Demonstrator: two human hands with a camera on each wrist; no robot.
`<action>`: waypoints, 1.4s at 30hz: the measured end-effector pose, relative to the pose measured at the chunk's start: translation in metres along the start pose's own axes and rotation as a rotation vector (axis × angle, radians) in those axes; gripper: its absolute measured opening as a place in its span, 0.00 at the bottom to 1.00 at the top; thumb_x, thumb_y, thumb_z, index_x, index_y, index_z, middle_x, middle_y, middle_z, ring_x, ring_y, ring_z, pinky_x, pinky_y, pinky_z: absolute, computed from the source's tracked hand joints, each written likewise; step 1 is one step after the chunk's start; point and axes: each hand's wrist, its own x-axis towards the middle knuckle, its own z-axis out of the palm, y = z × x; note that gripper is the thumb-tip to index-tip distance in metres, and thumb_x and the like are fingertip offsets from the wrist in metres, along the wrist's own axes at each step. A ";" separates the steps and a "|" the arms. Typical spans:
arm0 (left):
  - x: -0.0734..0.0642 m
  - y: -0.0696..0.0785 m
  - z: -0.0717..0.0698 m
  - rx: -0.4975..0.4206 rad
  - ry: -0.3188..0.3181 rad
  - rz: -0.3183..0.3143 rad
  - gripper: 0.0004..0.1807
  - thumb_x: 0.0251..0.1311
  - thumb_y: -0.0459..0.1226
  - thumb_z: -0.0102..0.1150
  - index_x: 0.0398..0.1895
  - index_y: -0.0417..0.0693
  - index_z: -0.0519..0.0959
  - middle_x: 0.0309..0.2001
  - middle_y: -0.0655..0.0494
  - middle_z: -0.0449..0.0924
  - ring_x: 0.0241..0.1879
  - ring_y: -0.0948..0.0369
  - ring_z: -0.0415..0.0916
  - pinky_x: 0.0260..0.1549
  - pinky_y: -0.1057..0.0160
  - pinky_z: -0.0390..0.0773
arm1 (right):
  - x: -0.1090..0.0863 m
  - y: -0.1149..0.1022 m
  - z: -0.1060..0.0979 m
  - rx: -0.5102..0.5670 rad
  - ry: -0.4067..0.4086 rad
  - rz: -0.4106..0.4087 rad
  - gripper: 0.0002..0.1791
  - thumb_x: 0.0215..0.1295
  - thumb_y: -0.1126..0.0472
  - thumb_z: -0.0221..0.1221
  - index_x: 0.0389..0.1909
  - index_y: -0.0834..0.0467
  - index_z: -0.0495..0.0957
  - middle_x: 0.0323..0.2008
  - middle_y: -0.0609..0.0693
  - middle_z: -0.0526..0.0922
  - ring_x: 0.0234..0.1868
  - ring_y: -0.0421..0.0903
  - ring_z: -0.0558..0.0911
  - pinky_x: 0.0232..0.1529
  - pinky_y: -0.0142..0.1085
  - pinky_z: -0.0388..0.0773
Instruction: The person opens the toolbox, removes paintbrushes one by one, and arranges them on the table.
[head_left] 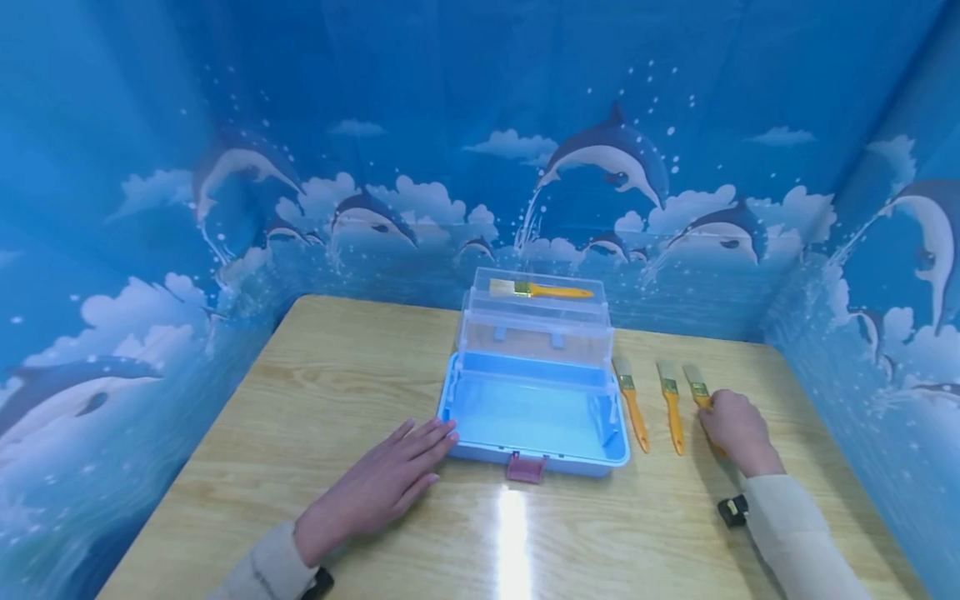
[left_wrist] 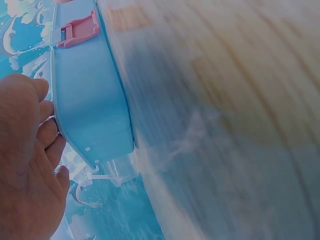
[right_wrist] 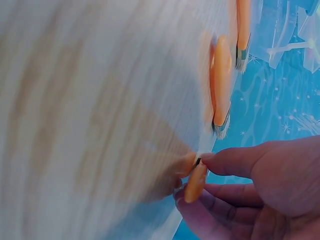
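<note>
A light blue box (head_left: 536, 408) with its clear tiered lid raised stands mid-table, a pink latch (head_left: 527, 468) on its front. My left hand (head_left: 393, 475), fingers straight, touches the box's left front corner; in the left wrist view the fingertips are at its rim. At the right, my right hand (head_left: 738, 429) pinches the orange handle of a paintbrush (right_wrist: 196, 184) between thumb and fingers, its bristles pointing to the back. Two more paintbrushes lie between box and hand: one in the middle (head_left: 671, 408), one beside the box (head_left: 632, 404).
Another paintbrush (head_left: 555, 291) lies across the clear upper tray (head_left: 536, 312) of the lid. The wooden table (head_left: 337, 383) is bounded at the back and sides by a blue dolphin-print curtain (head_left: 420, 125). Bare tabletop shows left of the box and in front.
</note>
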 end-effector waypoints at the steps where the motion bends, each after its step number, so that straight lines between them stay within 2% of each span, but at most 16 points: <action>1: 0.000 0.000 0.000 -0.001 0.004 0.001 0.30 0.71 0.48 0.38 0.73 0.54 0.49 0.74 0.60 0.45 0.72 0.60 0.44 0.69 0.50 0.48 | 0.000 0.000 -0.001 -0.003 -0.006 0.003 0.15 0.63 0.63 0.49 0.35 0.74 0.73 0.21 0.57 0.75 0.17 0.47 0.72 0.15 0.37 0.69; 13: 0.000 0.000 0.001 -0.006 0.018 0.009 0.30 0.71 0.47 0.39 0.73 0.54 0.50 0.73 0.59 0.46 0.72 0.59 0.45 0.69 0.48 0.49 | -0.003 -0.001 -0.002 -0.019 0.004 -0.005 0.14 0.64 0.62 0.50 0.32 0.72 0.73 0.19 0.56 0.74 0.17 0.47 0.71 0.14 0.37 0.68; 20: 0.000 -0.001 0.003 -0.012 0.018 0.009 0.30 0.70 0.47 0.40 0.73 0.54 0.50 0.73 0.60 0.45 0.72 0.61 0.44 0.70 0.51 0.46 | -0.007 0.000 -0.004 -0.051 0.002 0.004 0.16 0.65 0.57 0.50 0.26 0.67 0.72 0.18 0.55 0.73 0.17 0.47 0.71 0.15 0.37 0.68; 22: 0.000 -0.002 0.004 -0.006 0.017 0.012 0.30 0.70 0.47 0.40 0.73 0.55 0.49 0.73 0.60 0.45 0.72 0.61 0.43 0.70 0.51 0.46 | -0.010 0.000 -0.004 -0.062 0.008 0.008 0.18 0.65 0.56 0.50 0.30 0.70 0.73 0.21 0.60 0.76 0.19 0.49 0.73 0.16 0.40 0.70; 25: 0.000 -0.002 0.004 -0.006 0.019 0.015 0.30 0.70 0.47 0.40 0.73 0.55 0.49 0.73 0.60 0.46 0.72 0.61 0.44 0.70 0.51 0.47 | -0.014 -0.002 -0.004 -0.088 0.021 0.003 0.25 0.65 0.53 0.50 0.42 0.76 0.71 0.33 0.71 0.78 0.27 0.59 0.78 0.22 0.48 0.75; 28: 0.000 -0.002 0.003 -0.010 0.016 0.016 0.30 0.71 0.47 0.39 0.73 0.55 0.49 0.74 0.60 0.45 0.72 0.60 0.44 0.69 0.50 0.47 | -0.018 -0.004 -0.002 -0.105 0.041 -0.014 0.31 0.65 0.50 0.50 0.52 0.78 0.66 0.46 0.77 0.73 0.39 0.69 0.77 0.30 0.56 0.77; 30: 0.000 -0.002 0.003 -0.014 0.017 0.019 0.30 0.71 0.47 0.38 0.73 0.54 0.49 0.74 0.59 0.45 0.72 0.59 0.45 0.69 0.49 0.48 | -0.020 -0.006 -0.002 -0.108 0.047 -0.016 0.35 0.66 0.48 0.50 0.55 0.78 0.64 0.49 0.78 0.70 0.43 0.72 0.74 0.34 0.59 0.76; 36: 0.000 -0.004 0.003 -0.004 0.035 0.027 0.29 0.71 0.47 0.38 0.73 0.54 0.50 0.73 0.58 0.46 0.72 0.59 0.45 0.69 0.48 0.49 | -0.026 -0.013 -0.001 -0.082 0.058 -0.053 0.47 0.67 0.38 0.44 0.60 0.82 0.54 0.55 0.82 0.62 0.52 0.76 0.66 0.49 0.65 0.68; 42: -0.001 -0.005 0.003 -0.015 0.042 0.027 0.30 0.70 0.47 0.39 0.73 0.54 0.51 0.73 0.58 0.47 0.72 0.60 0.45 0.69 0.49 0.49 | -0.028 -0.020 0.005 -0.046 0.086 -0.131 0.50 0.67 0.35 0.39 0.64 0.80 0.46 0.61 0.81 0.52 0.60 0.77 0.55 0.57 0.72 0.45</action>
